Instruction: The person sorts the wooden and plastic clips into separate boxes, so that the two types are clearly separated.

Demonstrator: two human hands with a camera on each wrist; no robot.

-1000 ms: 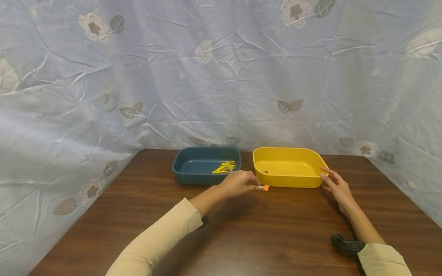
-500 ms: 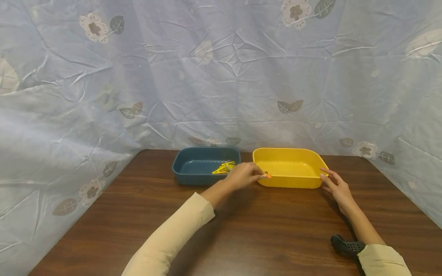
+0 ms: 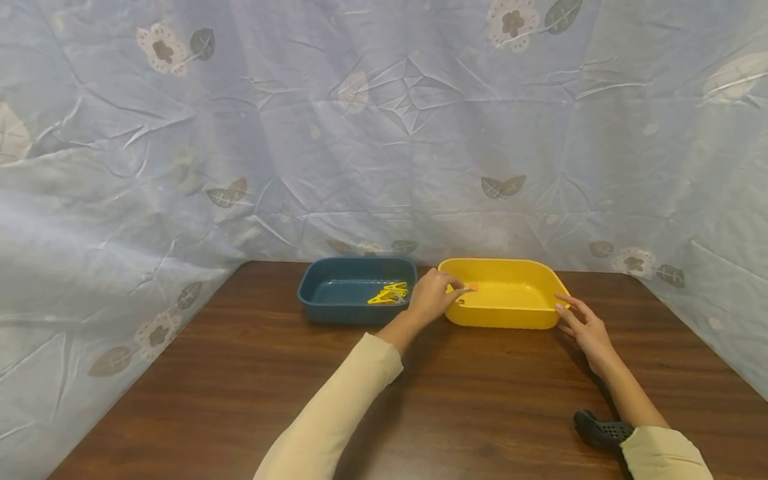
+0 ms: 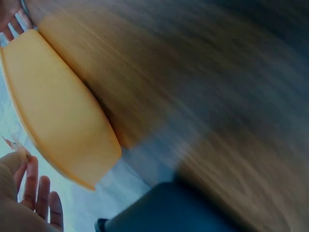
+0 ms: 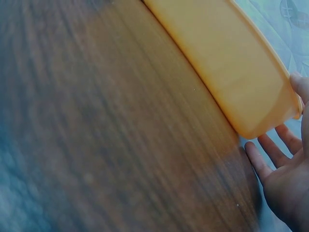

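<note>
My left hand (image 3: 433,295) pinches a small pale piece with an orange tip (image 3: 472,287) between thumb and fingertips. It looks like a small clip, though its kind is too small to tell. The hand is over the near left corner of a yellow plastic bin (image 3: 510,317), with the orange tip inside the rim. A tiny brown item (image 3: 460,302) lies inside the bin's left end. At the opposite end, my right hand (image 3: 591,337) touches the bin's right corner with fairly straight fingers. In the right wrist view, its thumb (image 5: 300,86) is at the rim and other fingers extend below the corner.
A dark blue bin (image 3: 342,313) stands left of the yellow one, with several yellow clothespins (image 3: 387,293) and something grey inside. Both bins stand near the back of the brown wooden table (image 3: 480,400). A patterned cloth (image 3: 372,147) hangs behind. A black strap (image 3: 600,430) circles my right wrist.
My left hand has moved up and rightward with the orange-tipped piece, from in front of the yellow bin to over its left end. The right hand stays at the bin's corner.
</note>
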